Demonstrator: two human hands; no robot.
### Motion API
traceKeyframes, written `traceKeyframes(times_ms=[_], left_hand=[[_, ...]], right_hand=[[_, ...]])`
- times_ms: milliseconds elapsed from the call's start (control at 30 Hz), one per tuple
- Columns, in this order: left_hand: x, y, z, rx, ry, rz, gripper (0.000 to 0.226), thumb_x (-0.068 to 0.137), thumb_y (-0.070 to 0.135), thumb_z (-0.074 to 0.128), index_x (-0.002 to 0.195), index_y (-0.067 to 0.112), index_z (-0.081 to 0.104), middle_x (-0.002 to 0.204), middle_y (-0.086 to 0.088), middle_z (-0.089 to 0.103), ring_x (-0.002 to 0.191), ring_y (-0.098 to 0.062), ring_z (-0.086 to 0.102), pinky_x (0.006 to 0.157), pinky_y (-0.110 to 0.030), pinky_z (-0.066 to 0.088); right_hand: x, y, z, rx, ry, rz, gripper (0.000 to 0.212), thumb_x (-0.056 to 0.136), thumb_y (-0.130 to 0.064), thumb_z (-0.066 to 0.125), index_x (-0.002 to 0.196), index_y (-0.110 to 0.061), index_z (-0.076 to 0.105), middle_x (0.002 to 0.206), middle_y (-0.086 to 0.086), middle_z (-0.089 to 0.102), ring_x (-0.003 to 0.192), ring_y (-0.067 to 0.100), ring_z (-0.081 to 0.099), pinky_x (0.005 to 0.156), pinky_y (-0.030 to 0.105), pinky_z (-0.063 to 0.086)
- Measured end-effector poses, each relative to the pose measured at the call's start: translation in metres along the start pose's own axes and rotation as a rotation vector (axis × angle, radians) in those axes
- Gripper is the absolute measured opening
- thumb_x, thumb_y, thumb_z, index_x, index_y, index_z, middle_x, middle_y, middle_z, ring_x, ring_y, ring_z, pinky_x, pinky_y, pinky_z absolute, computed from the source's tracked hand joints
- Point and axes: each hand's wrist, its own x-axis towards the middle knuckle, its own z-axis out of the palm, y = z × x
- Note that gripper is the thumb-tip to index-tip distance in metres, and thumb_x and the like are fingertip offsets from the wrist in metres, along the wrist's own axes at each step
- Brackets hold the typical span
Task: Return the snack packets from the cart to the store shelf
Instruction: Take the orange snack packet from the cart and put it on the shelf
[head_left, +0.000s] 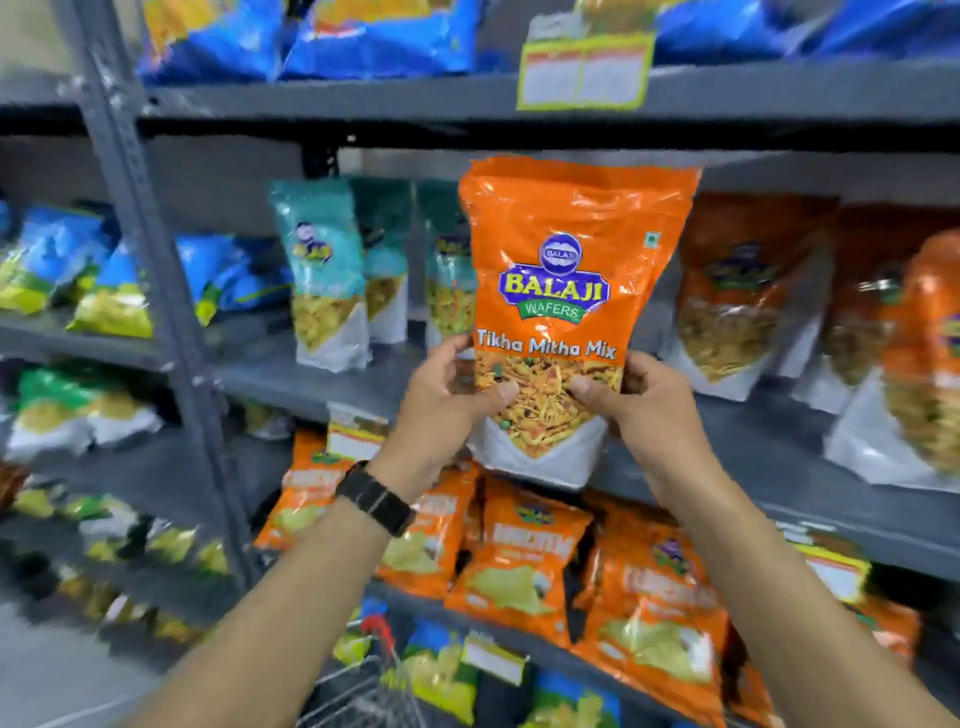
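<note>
I hold an orange snack packet (566, 270) labelled Tikha Mitha Mix upright in front of the middle shelf (322, 384). My left hand (447, 405), with a black watch on its wrist, grips the packet's lower left side. My right hand (634, 410) grips its lower right side. The packet hangs in the air over a gap between teal packets (324, 275) on the left and matching orange packets (737, 296) on the right. The wire cart (363, 691) shows at the bottom, between my forearms.
A grey metal upright (150, 291) divides the shelving at left. Blue bags (374, 41) fill the top shelf. Orange chip bags (519, 561) lean on the shelf below my hands. Price labels (584, 73) hang from the shelf edges.
</note>
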Motion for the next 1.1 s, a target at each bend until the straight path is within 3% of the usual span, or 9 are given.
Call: traceKeyframes(times_ms=[133, 267, 467, 633, 733, 833, 933, 1000, 1100], left_hand=[[0.052, -0.012, 0.054, -0.002, -0.096, 0.026, 0.050, 0.081, 0.005, 0.083, 0.121, 0.027, 0.063, 0.119, -0.003, 0.073, 0.105, -0.016, 0.066, 0.095, -0.038, 0.058], [0.075, -0.026, 0.088, -0.042, -0.132, -0.055, 0.046, 0.081, -0.004, 0.080, 0.104, 0.032, 0.061, 0.103, 0.005, 0.069, 0.096, -0.011, 0.065, 0.075, -0.018, 0.059], [0.085, -0.052, 0.099, -0.063, -0.144, -0.140, 0.050, 0.082, 0.004, 0.081, 0.128, 0.012, 0.062, 0.119, -0.003, 0.071, 0.114, -0.021, 0.066, 0.077, -0.019, 0.056], [0.068, -0.052, 0.081, -0.015, -0.129, -0.143, 0.079, 0.084, 0.016, 0.082, 0.153, 0.019, 0.045, 0.139, -0.008, 0.062, 0.128, -0.025, 0.061, 0.102, -0.037, 0.055], [0.038, -0.052, 0.053, 0.055, -0.033, -0.098, 0.068, 0.087, 0.023, 0.079, 0.149, 0.026, 0.051, 0.136, -0.003, 0.062, 0.123, -0.019, 0.063, 0.102, -0.035, 0.055], [-0.003, -0.062, 0.019, 0.054, 0.041, -0.099, 0.045, 0.090, 0.014, 0.075, 0.134, 0.020, 0.065, 0.119, -0.007, 0.073, 0.102, -0.014, 0.069, 0.084, -0.021, 0.057], [-0.051, -0.087, -0.019, -0.010, 0.114, -0.201, 0.030, 0.091, 0.007, 0.072, 0.120, 0.016, 0.073, 0.113, -0.023, 0.073, 0.096, -0.022, 0.067, 0.092, -0.042, 0.056], [-0.085, -0.114, -0.045, -0.017, 0.159, -0.290, 0.026, 0.093, 0.007, 0.070, 0.118, 0.014, 0.074, 0.110, -0.025, 0.073, 0.095, -0.023, 0.067, 0.095, -0.047, 0.055], [-0.137, -0.162, -0.088, 0.000, 0.258, -0.451, 0.026, 0.093, 0.004, 0.069, 0.118, 0.009, 0.073, 0.098, -0.013, 0.073, 0.090, -0.018, 0.068, 0.087, -0.036, 0.056]], right_hand=[[0.029, 0.001, -0.040, -0.020, 0.135, 0.033, 0.018, 0.088, -0.012, 0.077, 0.099, -0.025, 0.070, 0.094, -0.008, 0.078, 0.076, 0.003, 0.074, 0.063, 0.021, 0.055], [0.051, 0.018, -0.059, -0.035, 0.205, 0.061, 0.024, 0.090, -0.010, 0.075, 0.110, -0.022, 0.070, 0.106, 0.001, 0.079, 0.094, 0.017, 0.075, 0.085, 0.039, 0.061], [0.059, 0.048, -0.067, -0.077, 0.236, 0.034, 0.043, 0.092, -0.018, 0.073, 0.134, -0.016, 0.065, 0.121, 0.001, 0.077, 0.111, 0.016, 0.072, 0.093, 0.033, 0.060], [0.040, 0.053, -0.065, -0.222, 0.400, 0.050, 0.068, 0.082, -0.048, 0.079, 0.141, -0.023, 0.056, 0.121, -0.004, 0.072, 0.112, 0.018, 0.069, 0.099, 0.045, 0.056], [0.010, 0.050, -0.056, -0.288, 0.546, -0.025, 0.053, 0.085, -0.042, 0.077, 0.131, -0.022, 0.059, 0.113, 0.000, 0.068, 0.104, 0.020, 0.066, 0.094, 0.045, 0.056], [-0.020, 0.052, -0.036, -0.275, 0.460, -0.131, 0.032, 0.087, -0.024, 0.077, 0.117, -0.022, 0.064, 0.100, -0.003, 0.069, 0.092, 0.014, 0.067, 0.082, 0.030, 0.055], [-0.046, 0.069, -0.001, -0.286, 0.253, -0.124, 0.027, 0.085, -0.015, 0.078, 0.108, -0.024, 0.066, 0.092, -0.006, 0.069, 0.082, 0.004, 0.066, 0.073, 0.013, 0.051], [-0.061, 0.094, 0.030, -0.301, 0.082, -0.062, 0.031, 0.082, -0.010, 0.080, 0.104, -0.028, 0.068, 0.089, -0.008, 0.070, 0.078, 0.002, 0.065, 0.071, 0.014, 0.053], [-0.086, 0.145, 0.084, -0.364, -0.169, 0.040, 0.039, 0.079, -0.008, 0.080, 0.100, -0.039, 0.066, 0.088, -0.011, 0.068, 0.074, -0.002, 0.061, 0.069, 0.016, 0.053]])
